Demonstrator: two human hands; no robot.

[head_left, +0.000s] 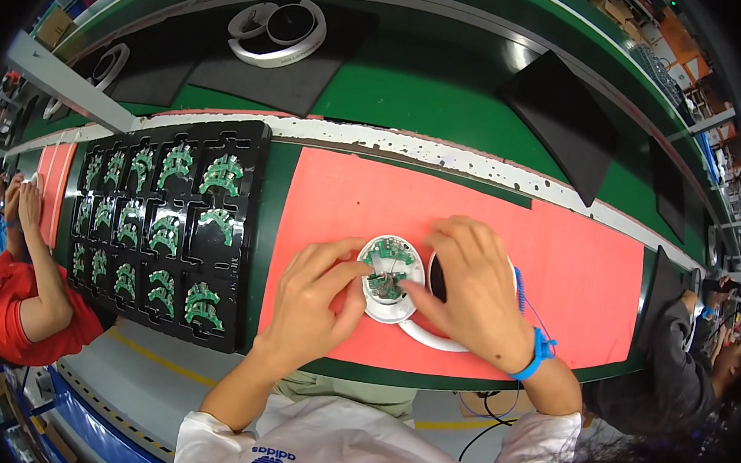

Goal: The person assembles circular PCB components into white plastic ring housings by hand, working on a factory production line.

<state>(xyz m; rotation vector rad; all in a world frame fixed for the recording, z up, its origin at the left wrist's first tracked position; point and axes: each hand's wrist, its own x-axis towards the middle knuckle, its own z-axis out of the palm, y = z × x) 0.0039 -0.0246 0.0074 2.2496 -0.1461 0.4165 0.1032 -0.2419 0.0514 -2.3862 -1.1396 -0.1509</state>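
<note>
Two hands at a little round white case

Your left hand (318, 284) is at the left side of a round white case (383, 312), with its fingers bent and its thumb close by. I cannot tell if the finger and thumb are pinching anything small. Your right hand (471, 283) is spread, with the thumb reaching over the right side of the case and the bent fingers well apart from it. Inside the case are green boards (393, 252) and thin wires.

The case sits on the pink mat (559, 264), near the middle of the worktop (282, 181) and a bit closer to its front edge. A white band (432, 337) curves from the case to under your right hand, where part of a dark disc (437, 280) peeks out. A blue strap (538, 354) goes round your right wrist, and a curly blue cord (520, 289) is just beside that hand.

Left of the mat, a black tray (254, 205) holds more green boards in three rows. Past the back edge of the worktop, a white ring (273, 56) with a dark disc lies on a black pad (337, 46). A person in red (41, 319) is at the left.
</note>
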